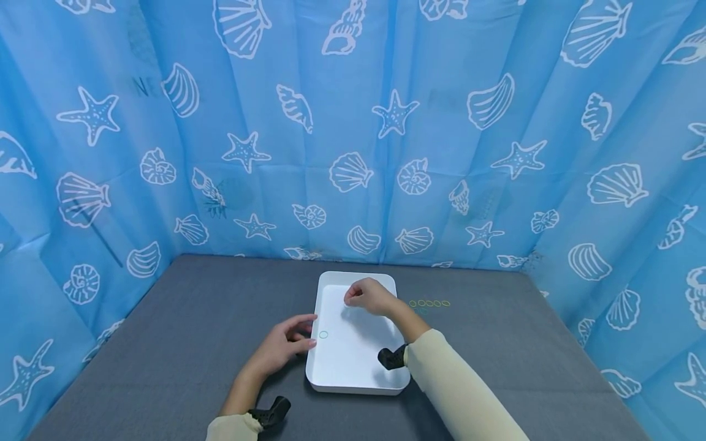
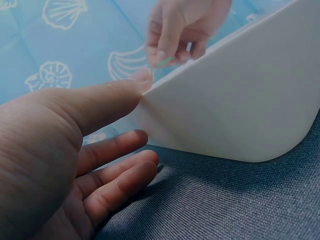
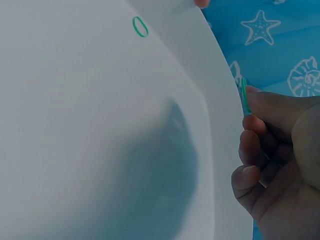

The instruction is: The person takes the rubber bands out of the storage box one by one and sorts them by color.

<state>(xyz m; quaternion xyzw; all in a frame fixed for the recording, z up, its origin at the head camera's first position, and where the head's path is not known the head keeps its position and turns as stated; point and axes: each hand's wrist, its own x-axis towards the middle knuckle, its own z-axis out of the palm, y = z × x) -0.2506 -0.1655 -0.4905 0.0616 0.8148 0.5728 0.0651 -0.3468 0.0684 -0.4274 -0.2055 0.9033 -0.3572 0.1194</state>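
A shallow white tray [image 1: 353, 361] lies on the grey cloth. My left hand [image 1: 281, 343] is at its left side, thumb tip touching the rim and the fingers loosely bent beside the wall. Over the far part of the tray, my right hand [image 1: 372, 297] pinches a thin green ring [image 3: 244, 92], like a small rubber band, between thumb and forefinger. The left wrist view also catches this held ring [image 2: 164, 61] beyond the rim. Another green ring [image 3: 134, 26] lies flat on the tray floor, near the left wall.
Right of the tray, several yellow rings [image 1: 421, 300] lie in a row on the grey cloth [image 1: 496, 343]. Fainter green rings [image 1: 422, 311] sit just in front of them, partly behind my right forearm. A blue shell-patterned curtain [image 1: 353, 135] stands behind the table and along its sides.
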